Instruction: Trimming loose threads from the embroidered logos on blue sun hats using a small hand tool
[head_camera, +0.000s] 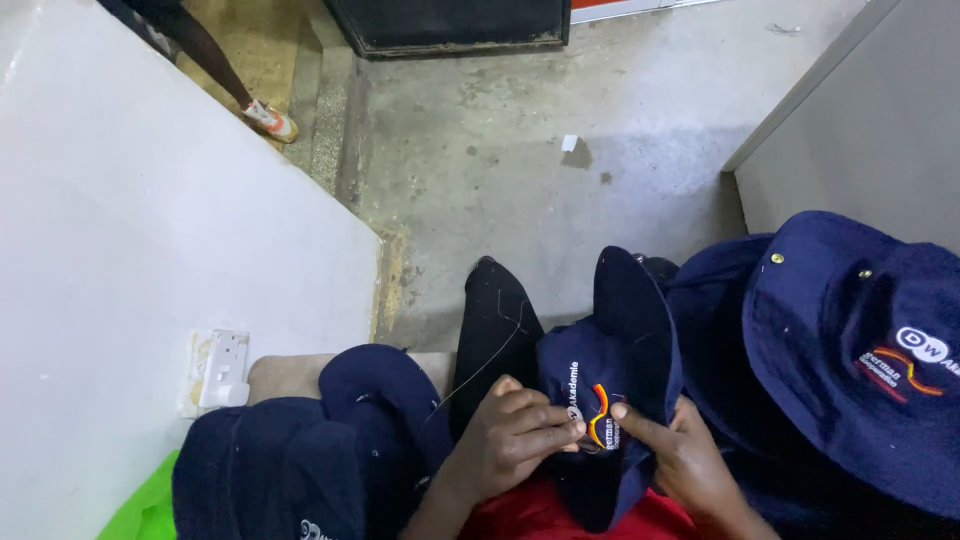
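Pinching with both hands, the person works on one navy hat (610, 360) held in the lap: the left hand (515, 435) has its fingertips pressed together against the crown next to the stitched emblem, apparently nipping a thin thread (490, 360) that runs off toward 11 o'clock, and the right hand (680, 455) grips the cloth from 4 o'clock, index finger laid flat across the emblem's edge. Whether a needle sits between the left fingers I cannot tell; it is too small to see

Going left to right: a white wall (130, 250) with a socket plate (225, 365) stands at 9 o'clock, a scrap of green cloth (145, 510) lies at 7 o'clock, then a heap of navy hats (320, 450) rests just beside the left wrist. The hat in hand sits at centre, touching both hands, over a red garment (540, 515). At 3 o'clock another navy hat (850, 340) with brass eyelets and a finished emblem lies crown up on more blue cloth. At 11 o'clock, well apart, someone else's foot in a pale shoe (270, 120) stands on the concrete floor (520, 150)

Judging by the piles, the work looks midway: the emblem on the held hat appears complete and only loose thread is being dealt with, while hats wait on both sides; which pile is done I cannot tell
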